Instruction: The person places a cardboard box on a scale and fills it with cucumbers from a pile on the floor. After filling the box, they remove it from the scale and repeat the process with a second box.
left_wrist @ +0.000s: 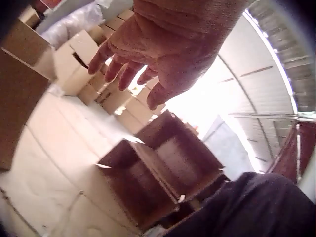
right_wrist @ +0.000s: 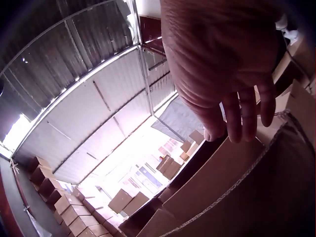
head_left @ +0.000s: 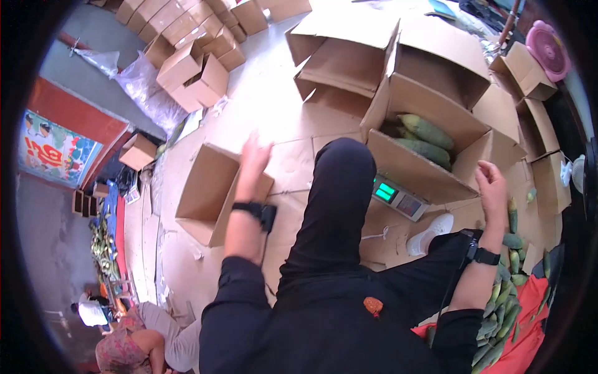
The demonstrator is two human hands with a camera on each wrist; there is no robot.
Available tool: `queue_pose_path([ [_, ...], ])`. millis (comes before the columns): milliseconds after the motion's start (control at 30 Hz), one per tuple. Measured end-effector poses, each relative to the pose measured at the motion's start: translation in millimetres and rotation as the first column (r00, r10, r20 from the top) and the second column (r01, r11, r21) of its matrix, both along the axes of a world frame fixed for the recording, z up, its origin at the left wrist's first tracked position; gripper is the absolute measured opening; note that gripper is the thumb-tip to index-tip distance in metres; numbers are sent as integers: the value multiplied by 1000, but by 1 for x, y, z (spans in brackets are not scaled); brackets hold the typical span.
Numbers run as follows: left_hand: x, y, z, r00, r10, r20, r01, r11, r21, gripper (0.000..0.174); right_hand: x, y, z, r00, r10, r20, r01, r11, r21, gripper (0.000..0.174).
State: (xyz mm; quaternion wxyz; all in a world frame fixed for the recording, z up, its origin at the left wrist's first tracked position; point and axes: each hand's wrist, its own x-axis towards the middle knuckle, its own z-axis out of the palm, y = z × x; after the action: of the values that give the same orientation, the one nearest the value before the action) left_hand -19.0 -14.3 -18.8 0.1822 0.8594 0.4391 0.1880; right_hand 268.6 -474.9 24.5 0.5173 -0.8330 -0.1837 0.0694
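Behind scale (head_left: 398,198): corn box (head_left: 408,167). Left of scale: empty box (head_left: 208,187), open. At its rim: left hand (head_left: 254,159), fingers spread, grips nothing. Right of scale: right hand (head_left: 492,184), relaxed, empty. Likely reaching for empty box; next needs grip on flap.

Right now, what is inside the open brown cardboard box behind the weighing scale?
The open brown cardboard box holds long green vegetables; its near wall hides the bottom and anything lower.

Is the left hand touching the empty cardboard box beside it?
Apart. The left wrist view shows the left hand open in the air, fingers spread, with pale floor between it and the empty cardboard box.
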Motion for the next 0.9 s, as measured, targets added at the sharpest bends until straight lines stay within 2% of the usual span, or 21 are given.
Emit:
queue_pose_path([
  [33, -34, 13, -17, 989, 79, -124, -77, 997, 21, 65, -4, 2, 4, 1000, 1, 13, -1, 1000, 3, 24],
  [67, -63, 16, -23, 972, 135, -191, -137, 991, 4, 60, -6, 1, 5, 999, -21, 33, 20, 1000, 10, 24],
  [100, -85, 2, -12, 937, 201, -287, -200, 979, 31, 65, -6, 1, 4, 999, -18, 30, 18, 1000, -1, 24],
  [167, -128, -12, -11, 807, 337, -486, -374, 927, 21, 71, -5, 3, 3, 998, -37, 46, 37, 999, 0, 25],
  [233, -182, -6, -39, 773, 350, -529, -430, 902, -31, 77, -7, 3, 4, 999, -10, 42, 10, 1000, 17, 25],
  [267, -209, 2, -63, 796, 350, -494, -409, 912, -13, 65, -8, 3, 5, 998, -31, 54, 30, 999, 22, 25],
  [333, -237, -3, -71, 837, 223, -500, -304, 949, -85, 44, -10, 3, 7, 1000, -19, 7, 19, 1000, -5, 25],
  [400, -242, -13, -83, 782, 381, -493, -443, 896, -9, 30, -12, 4, 8, 999, -38, 23, 38, 999, 11, 25],
  [467, -238, -19, -75, 801, 281, -529, -338, 941, -12, 29, -13, 4, 9, 1000, -17, -6, 17, 1000, 24, 23],
  [533, -224, -22, -70, 808, 259, -529, -324, 945, -33, 28, -16, 4, 12, 1000, -26, 11, 26, 999, 37, 23],
  [600, -212, -10, -74, 920, 252, -301, -318, 928, -195, 26, -15, 3, 9, 1000, -17, 20, 16, 999, 31, 22],
  [633, -204, -10, -72, 926, 317, -204, -360, 906, -225, 22, -15, 4, 9, 1000, -21, 5, 21, 1000, 23, 23],
  [667, -201, -3, -73, 930, 311, -196, -351, 911, -218, 22, -15, 4, 8, 1000, -29, 10, 29, 999, 32, 23],
  [733, -197, 6, -78, 912, 376, 162, -245, 819, -520, 21, -13, 3, 3, 998, -16, 62, 17, 1000, -14, 24],
  [767, -177, -18, -37, 898, 396, 190, -239, 804, -545, 20, -13, 3, 2, 999, -19, 33, 19, 1000, -6, 24],
  [800, -173, -16, -32, 901, 388, 193, -232, 808, -541, 20, -14, 2, 3, 999, -28, 34, 28, 1000, -1, 24],
  [867, -163, -18, -16, 850, 370, 375, -74, 789, -610, 22, -15, 2, 5, 1000, -19, 21, 20, 1000, -20, 24],
  [900, -156, -20, -4, 863, 316, 394, -32, 813, -582, 20, -15, 2, 4, 1000, -24, 17, 25, 1000, -15, 24],
])
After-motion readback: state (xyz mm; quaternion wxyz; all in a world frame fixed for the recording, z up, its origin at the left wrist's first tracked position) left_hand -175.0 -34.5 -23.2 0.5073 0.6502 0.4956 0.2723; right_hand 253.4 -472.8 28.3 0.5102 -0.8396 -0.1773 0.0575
